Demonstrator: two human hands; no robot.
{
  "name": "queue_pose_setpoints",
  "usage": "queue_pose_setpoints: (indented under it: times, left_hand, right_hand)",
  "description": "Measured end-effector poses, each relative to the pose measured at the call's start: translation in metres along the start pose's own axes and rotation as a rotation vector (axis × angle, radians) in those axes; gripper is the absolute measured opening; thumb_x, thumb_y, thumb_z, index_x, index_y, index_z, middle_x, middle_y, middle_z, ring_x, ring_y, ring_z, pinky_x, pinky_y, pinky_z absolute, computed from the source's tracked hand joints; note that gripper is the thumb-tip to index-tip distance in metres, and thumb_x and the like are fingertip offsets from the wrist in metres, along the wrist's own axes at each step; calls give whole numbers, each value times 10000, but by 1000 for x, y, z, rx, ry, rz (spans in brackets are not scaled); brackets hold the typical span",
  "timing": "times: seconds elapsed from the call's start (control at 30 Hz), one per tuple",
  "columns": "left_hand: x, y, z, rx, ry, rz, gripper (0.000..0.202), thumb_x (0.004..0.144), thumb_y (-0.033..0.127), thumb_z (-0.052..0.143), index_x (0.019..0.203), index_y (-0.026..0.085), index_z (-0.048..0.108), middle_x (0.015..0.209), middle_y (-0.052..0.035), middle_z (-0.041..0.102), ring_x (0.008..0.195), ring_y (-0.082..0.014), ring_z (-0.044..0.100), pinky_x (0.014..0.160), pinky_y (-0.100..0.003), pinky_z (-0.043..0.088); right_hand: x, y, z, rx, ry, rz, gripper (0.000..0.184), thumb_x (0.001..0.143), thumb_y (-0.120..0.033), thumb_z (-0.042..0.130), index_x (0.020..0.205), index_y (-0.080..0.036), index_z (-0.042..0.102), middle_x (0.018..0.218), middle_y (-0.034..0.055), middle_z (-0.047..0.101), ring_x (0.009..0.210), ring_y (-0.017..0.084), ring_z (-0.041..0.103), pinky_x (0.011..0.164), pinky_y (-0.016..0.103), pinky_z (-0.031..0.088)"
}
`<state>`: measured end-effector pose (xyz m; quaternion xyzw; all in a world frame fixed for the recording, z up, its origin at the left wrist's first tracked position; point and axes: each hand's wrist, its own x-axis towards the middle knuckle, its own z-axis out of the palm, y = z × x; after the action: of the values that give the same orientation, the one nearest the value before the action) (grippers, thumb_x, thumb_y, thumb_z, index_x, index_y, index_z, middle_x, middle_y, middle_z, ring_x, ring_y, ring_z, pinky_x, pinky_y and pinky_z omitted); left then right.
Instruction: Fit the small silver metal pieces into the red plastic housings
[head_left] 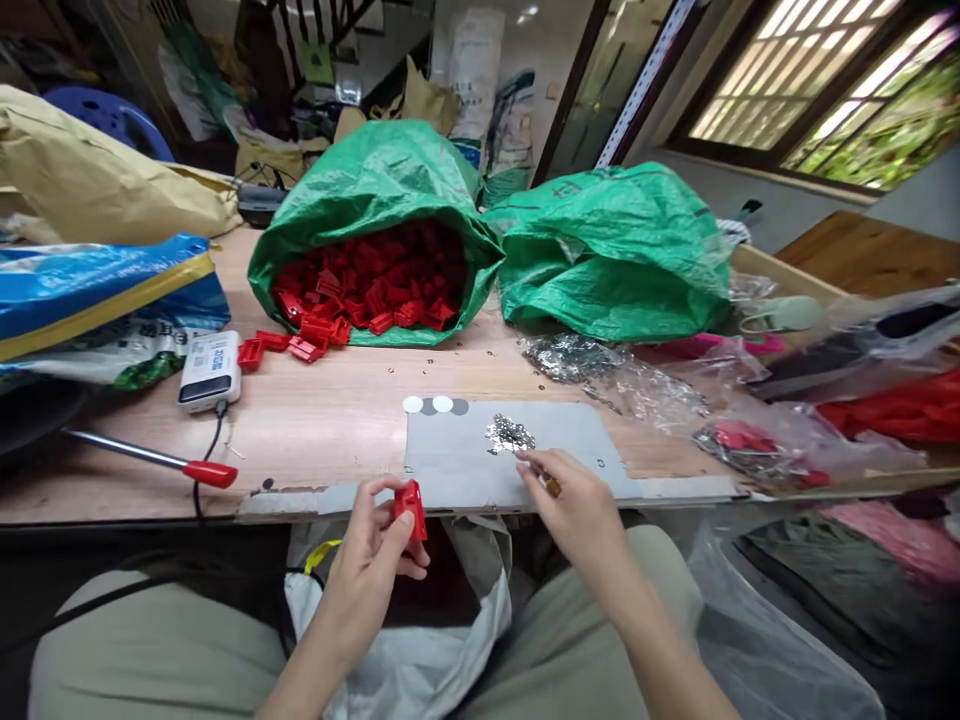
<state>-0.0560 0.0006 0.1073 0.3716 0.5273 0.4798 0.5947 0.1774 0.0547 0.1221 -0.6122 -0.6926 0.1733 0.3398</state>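
Note:
In my left hand point(379, 540), a red plastic part point(410, 508) is pinched between thumb and fingers, just over the front edge of the table and above an open white bag point(480, 610). My right hand point(574, 500) is closed around a small tool with an amber-brown handle point(553, 486); its kind cannot be made out. The fingertips of that hand are close to a pile of tiny shiny metal pieces point(510, 434), which lies on a grey mat point(442, 450). Beyond the mat, a green sack point(390, 160) lies with its mouth open, full of similar red parts point(367, 275).
Several red parts point(306, 347) have spilled onto the table. At left are a white power bank point(211, 370) with a cable and a red-handled metal rod point(210, 474). A second green sack point(615, 255) and clear plastic bags point(652, 390) stand at right. Two white discs point(443, 404) touch the mat's corner.

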Motion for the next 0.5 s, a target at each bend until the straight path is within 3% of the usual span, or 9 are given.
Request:
queue_pose_setpoints:
  times: [0.1, 0.23, 0.33, 0.43, 0.5]
  left_hand:
    - [1, 5, 5, 9, -20, -55, 433, 875, 550, 588, 1172, 235, 571, 811, 10, 595, 631, -130, 625, 583, -279, 598]
    - [3, 7, 10, -126, -11, -158, 472, 832, 538, 641, 1182, 225, 590, 825, -1, 608, 630, -125, 614, 584, -280, 593]
    - [8, 2, 8, -116, 3, -160, 567, 737, 490, 765, 1201, 211, 597, 813, -7, 640, 672, -136, 635, 625, -286, 606]
    - [13, -6, 4, -44, 36, -121, 656, 640, 460, 852, 1192, 196, 615, 902, -35, 700, 705, -149, 659, 646, -302, 627]
    - [16, -11, 0, -4, 53, -96, 630, 658, 502, 833, 1155, 172, 632, 891, -47, 719, 680, -155, 662, 629, -314, 635]
  right_hand:
    - [13, 20, -2, -146, -4, -61, 229, 941, -310, 523, 988, -221, 728, 953, 72, 723, 801, 229, 683, 695, 332, 498]
    - [23, 26, -8, -138, 44, -45, 230, 934, -321, 522, 945, -210, 724, 954, 75, 733, 829, 230, 688, 729, 336, 507]
    - [29, 37, -32, -144, 266, 32, 269, 905, -376, 549, 963, -196, 741, 985, 99, 752, 870, 249, 687, 773, 347, 517]
    - [38, 63, -72, -239, 564, 228, 377, 888, -413, 526, 1062, -167, 751, 996, 134, 754, 848, 272, 679, 776, 375, 511]
    - [47, 85, -99, -316, 647, 351, 431, 891, -393, 469, 1100, -139, 748, 959, 166, 752, 823, 290, 669, 756, 397, 496]
